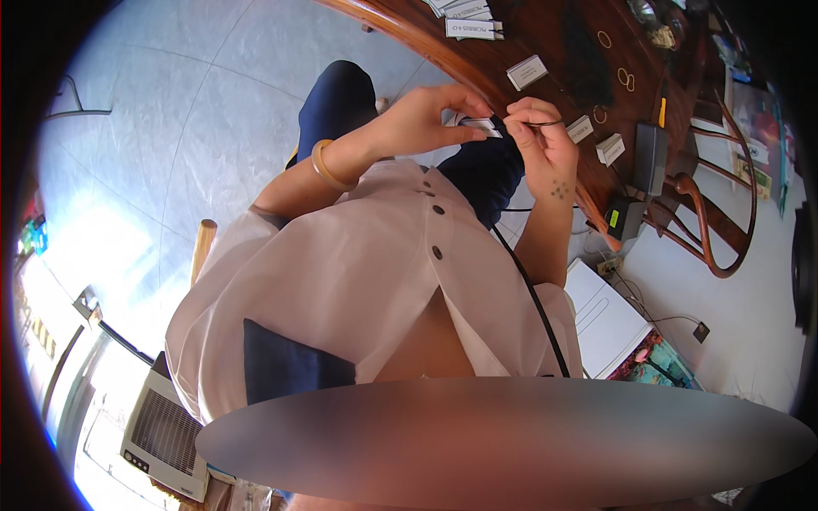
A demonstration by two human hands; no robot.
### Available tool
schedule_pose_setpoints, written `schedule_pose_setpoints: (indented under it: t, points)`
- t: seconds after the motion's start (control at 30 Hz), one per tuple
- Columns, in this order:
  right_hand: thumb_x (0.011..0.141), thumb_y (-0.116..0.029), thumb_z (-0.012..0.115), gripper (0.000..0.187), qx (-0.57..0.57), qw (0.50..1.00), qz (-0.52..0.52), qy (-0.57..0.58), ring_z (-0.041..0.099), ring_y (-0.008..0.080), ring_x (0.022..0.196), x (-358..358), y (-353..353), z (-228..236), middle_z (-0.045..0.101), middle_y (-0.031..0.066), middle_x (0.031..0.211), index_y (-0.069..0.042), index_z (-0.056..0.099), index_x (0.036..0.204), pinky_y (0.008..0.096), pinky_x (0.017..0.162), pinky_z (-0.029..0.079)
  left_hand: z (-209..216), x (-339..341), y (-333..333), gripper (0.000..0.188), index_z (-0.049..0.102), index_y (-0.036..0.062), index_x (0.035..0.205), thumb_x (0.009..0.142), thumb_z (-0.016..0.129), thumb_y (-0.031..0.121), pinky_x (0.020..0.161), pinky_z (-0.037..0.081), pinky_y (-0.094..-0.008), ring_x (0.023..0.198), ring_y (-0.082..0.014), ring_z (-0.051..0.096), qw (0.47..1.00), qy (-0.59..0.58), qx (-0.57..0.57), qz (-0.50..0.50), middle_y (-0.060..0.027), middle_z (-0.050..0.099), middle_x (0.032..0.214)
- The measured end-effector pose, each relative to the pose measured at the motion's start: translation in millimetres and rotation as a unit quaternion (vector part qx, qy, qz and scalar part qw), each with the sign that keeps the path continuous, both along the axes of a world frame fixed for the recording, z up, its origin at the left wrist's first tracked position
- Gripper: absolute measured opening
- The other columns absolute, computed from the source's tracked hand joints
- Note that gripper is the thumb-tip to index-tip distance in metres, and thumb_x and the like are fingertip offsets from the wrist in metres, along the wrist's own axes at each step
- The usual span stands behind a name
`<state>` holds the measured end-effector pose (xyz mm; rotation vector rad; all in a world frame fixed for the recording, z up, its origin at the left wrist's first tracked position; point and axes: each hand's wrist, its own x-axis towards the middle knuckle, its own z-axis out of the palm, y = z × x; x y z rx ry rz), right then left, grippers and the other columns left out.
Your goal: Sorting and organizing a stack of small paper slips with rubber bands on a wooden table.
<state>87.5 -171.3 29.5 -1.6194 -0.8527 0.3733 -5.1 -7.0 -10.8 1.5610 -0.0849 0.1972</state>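
My left hand (430, 119) is closed, thumb and fingers pinching a small white tag (486, 128) with dark print at the near edge of the table. Just to its right, my right hand (543, 140) is closed too, with a thin dark cord (545, 124) between thumb and fingertips. Whether the cord is joined to the tag I cannot make out. Both hands are held over my lap, above dark blue trousers (486, 175). Nearest my right hand on the table are two small stacks of white cards, one (579, 129) beside the fingers and another (610, 149) farther right.
The dark wooden table (409, 43) carries a white card stack (527, 72), fanned tags with cords (473, 29), elastic bands (625, 78) and a grey case (650, 160). A black box (626, 217) sits near its corner. A wooden chair (724, 226) stands right. A black cable (528, 285) crosses my body.
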Motion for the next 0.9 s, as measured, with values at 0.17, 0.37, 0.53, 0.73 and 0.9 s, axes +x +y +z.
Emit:
schedule_pose_setpoints:
  t: [0.17,0.37,0.53,0.73,0.9]
  points:
    - [0.078,-0.006,0.063,0.007,-0.049,0.995,0.002,-0.09,0.052,0.0123,0.074,-2,1,-4,0.05,0.0033,0.091,-0.005,0.063,0.084,0.023,0.065,0.042,16,3,-2,0.023,0.054,0.0008,0.1,0.078,0.06,-0.004,0.073,0.049,-0.0241,0.087,-0.0147,0.059,0.999,0.009,0.029,0.011,-0.0079,0.06,0.1]
    - [0.078,-0.003,0.063,0.007,-0.015,0.998,-0.056,-0.025,0.051,0.0099,0.076,-2,-1,-4,0.053,0.0038,0.092,-0.002,0.062,0.085,0.0205,0.065,0.041,0,4,-3,0.021,0.056,0.001,0.1,0.08,0.059,-0.003,0.074,0.051,-0.0258,0.09,-0.0152,0.058,0.962,0.078,-0.252,-0.072,-0.0077,0.058,0.102]
    - [0.075,0.002,0.065,0.011,0.031,0.991,-0.088,-0.091,0.054,0.01,0.067,-13,-2,1,0.059,0.0057,0.079,-0.001,0.061,0.085,0.0192,0.059,0.043,8,0,-7,0.011,0.06,-0.0044,0.091,0.084,0.056,0.003,0.077,0.048,-0.024,0.09,-0.0151,0.057,1.0,-0.016,-0.005,0.009,-0.0069,0.061,0.092]
    - [0.065,0.001,0.069,0.018,-0.034,0.952,0.0,-0.305,0.057,0.0206,0.065,-26,6,-4,0.059,0.0061,0.077,-0.006,0.064,0.082,0.03,0.055,0.044,2,2,-7,0.015,0.058,-0.0036,0.095,0.087,0.053,0.008,0.074,0.048,-0.0246,0.083,-0.0125,0.059,0.977,0.099,-0.19,0.001,-0.0083,0.062,0.09]
    - [0.065,0.004,0.07,0.017,-0.047,0.99,-0.019,-0.133,0.057,0.0149,0.068,-16,-1,7,0.058,0.0045,0.08,-0.004,0.064,0.08,0.0232,0.056,0.046,20,-4,-4,0.012,0.057,-0.0038,0.093,0.087,0.053,0.006,0.064,0.052,-0.025,0.076,-0.0158,0.063,0.952,0.14,-0.264,-0.067,-0.0099,0.062,0.088]
